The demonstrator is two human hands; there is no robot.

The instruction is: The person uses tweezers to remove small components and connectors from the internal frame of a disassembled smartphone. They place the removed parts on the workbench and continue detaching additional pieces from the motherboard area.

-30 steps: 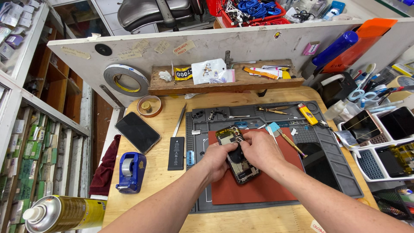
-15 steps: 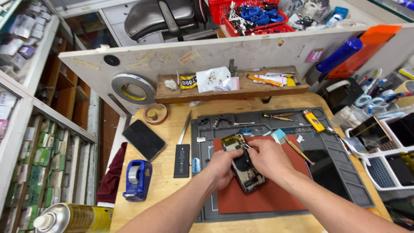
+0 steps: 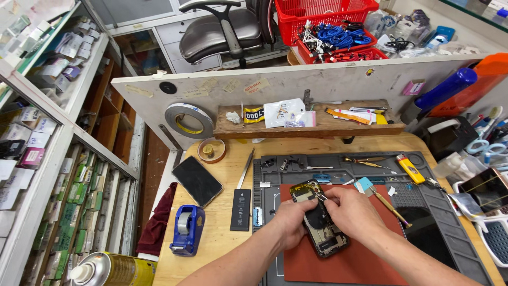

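An opened phone body (image 3: pixel 320 228) with its insides exposed lies on a red mat (image 3: pixel 349 259) on the grey work mat (image 3: pixel 450 233). My left hand (image 3: pixel 286 222) grips its left side. My right hand (image 3: pixel 352 212) pinches a thin metal tool (image 3: pixel 322 198) whose tip is at the phone's upper part near the camera end. Both hands meet over the phone's middle and hide it.
A black battery (image 3: pixel 241 209), a metal spudger (image 3: pixel 245 168), a dark phone (image 3: pixel 197 181) and a blue tape dispenser (image 3: pixel 185 231) lie left on the wooden table. A yellow lighter (image 3: pixel 410 169), tweezers (image 3: pixel 365 160) and a brush (image 3: pixel 378 195) sit right. A wooden shelf (image 3: pixel 312 126) stands behind.
The view shifted slightly down and right. My hands stay on the phone, with my right fingers moved a little up toward its top end.
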